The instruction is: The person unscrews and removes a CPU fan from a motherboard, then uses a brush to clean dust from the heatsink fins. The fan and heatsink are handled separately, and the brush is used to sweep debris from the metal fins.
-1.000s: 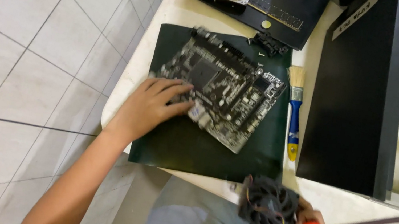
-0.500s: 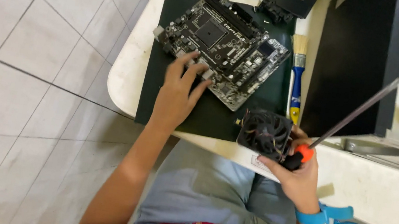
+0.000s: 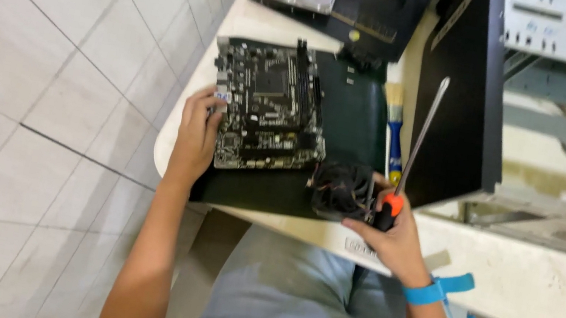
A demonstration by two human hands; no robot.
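Green-black motherboard (image 3: pixel 269 107) lies flat on the dark mat (image 3: pixel 352 109) | your left hand (image 3: pixel 197 133) rests at its left edge, fingers touching it | your right hand (image 3: pixel 393 235) is closed around the screwdriver (image 3: pixel 412 158) and holds the black cooler fan (image 3: pixel 341 189) at the board's lower right corner.

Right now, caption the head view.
Left hand steadies motherboard; right hand holds fan and screwdriver.
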